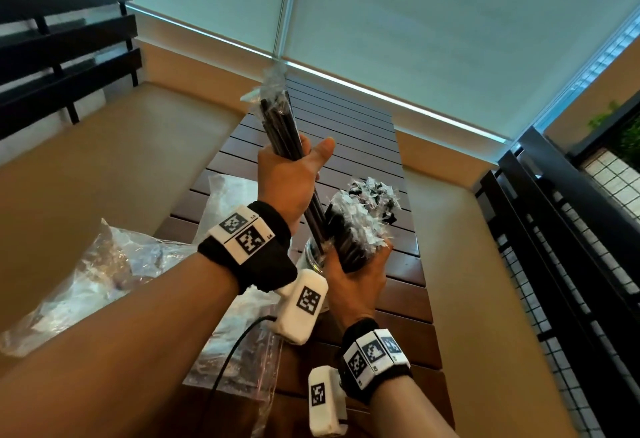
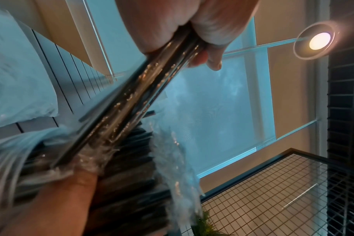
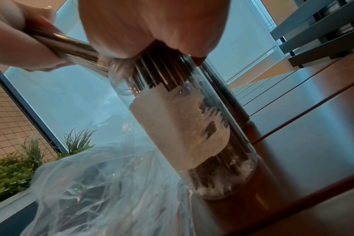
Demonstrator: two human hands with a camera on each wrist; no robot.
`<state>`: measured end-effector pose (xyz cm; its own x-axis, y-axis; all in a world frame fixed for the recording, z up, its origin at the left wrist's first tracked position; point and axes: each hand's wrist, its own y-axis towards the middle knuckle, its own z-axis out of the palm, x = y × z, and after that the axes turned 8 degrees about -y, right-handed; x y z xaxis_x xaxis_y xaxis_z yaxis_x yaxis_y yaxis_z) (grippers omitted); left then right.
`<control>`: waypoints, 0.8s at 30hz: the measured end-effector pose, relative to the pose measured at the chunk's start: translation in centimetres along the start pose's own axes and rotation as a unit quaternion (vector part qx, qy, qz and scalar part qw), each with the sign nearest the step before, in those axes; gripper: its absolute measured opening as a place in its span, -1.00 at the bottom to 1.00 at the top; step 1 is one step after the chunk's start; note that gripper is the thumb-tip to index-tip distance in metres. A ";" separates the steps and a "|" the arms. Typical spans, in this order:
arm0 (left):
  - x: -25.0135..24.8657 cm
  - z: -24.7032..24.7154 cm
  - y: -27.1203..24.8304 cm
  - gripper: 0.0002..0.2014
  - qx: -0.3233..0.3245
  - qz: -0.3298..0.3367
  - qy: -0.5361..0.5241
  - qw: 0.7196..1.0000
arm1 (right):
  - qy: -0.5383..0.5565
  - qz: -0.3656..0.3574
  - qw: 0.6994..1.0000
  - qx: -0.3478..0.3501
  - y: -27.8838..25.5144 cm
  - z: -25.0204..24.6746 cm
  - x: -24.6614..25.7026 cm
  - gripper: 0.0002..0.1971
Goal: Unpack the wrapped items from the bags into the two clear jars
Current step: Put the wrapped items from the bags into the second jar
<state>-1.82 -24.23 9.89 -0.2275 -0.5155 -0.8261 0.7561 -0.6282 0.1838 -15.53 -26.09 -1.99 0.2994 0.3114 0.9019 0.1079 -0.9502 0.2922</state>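
Fingers of the left hand (image 1: 294, 177) curl round a tilted bundle of wrapped black straws (image 1: 282, 125), its lower end in a clear jar (image 1: 313, 259) largely hidden behind both hands, while the right hand (image 1: 356, 278) grips the straws (image 1: 349, 233) filling a second jar (image 3: 222, 159) on the slatted table (image 1: 398, 299), bags (image 1: 100, 271) near its left edge.

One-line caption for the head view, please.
Left hand lowers a bundle of wrapped black straws into a clear jar while the right hand steadies the straws already inside.

I see a bundle of black wrapped straws (image 1: 281, 125) tilted steeply, its lower end entering a clear jar (image 1: 316, 257) standing on the tabletop. A second jar (image 3: 208, 127) is packed with black straws, frayed white wrapper ends on top. Crumpled clear bags (image 1: 104, 264) lie left.
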 end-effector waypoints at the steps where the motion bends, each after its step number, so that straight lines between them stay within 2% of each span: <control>1: 0.3 0.0 0.0 -0.57 0.001 0.000 0.007 1.000 | 0.008 0.004 1.000 0.012 -0.1 -0.1 -0.2 -0.31; 8: 1.1 0.1 0.0 -0.59 -0.006 0.001 0.046 0.999 | 0.051 0.001 0.994 0.101 -0.4 -1.0 -0.5 -0.48; 12: 1.3 1.3 -0.6 -0.57 -0.011 0.002 0.076 0.997 | 0.009 -0.005 0.994 0.106 -0.4 -1.3 -0.4 -0.28; 14: 1.4 1.6 -0.5 -0.56 -0.024 -0.009 0.075 0.997 | 0.002 0.002 0.994 0.109 -0.2 -1.4 -0.6 -0.31; 16: 1.6 1.6 -0.4 -0.57 -0.037 -0.015 0.066 0.997 | -0.016 -0.004 0.992 0.122 -0.2 -1.4 -0.6 -0.22; 20: 1.5 2.2 -1.2 -0.54 0.010 -0.004 0.089 0.996 | -0.006 0.010 0.988 0.152 -0.2 -1.7 -0.5 -0.07; 24: 0.8 2.3 -1.0 -0.58 0.067 0.005 0.081 0.994 | -0.035 -0.013 0.988 0.147 0.1 -1.9 -0.5 -0.13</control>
<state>-4.19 -25.39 10.27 -0.1106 -0.4278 -0.8971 0.6673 -0.7009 0.2519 -17.43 -26.37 -1.82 0.3560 0.3445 0.8687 0.3843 -0.9013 0.1999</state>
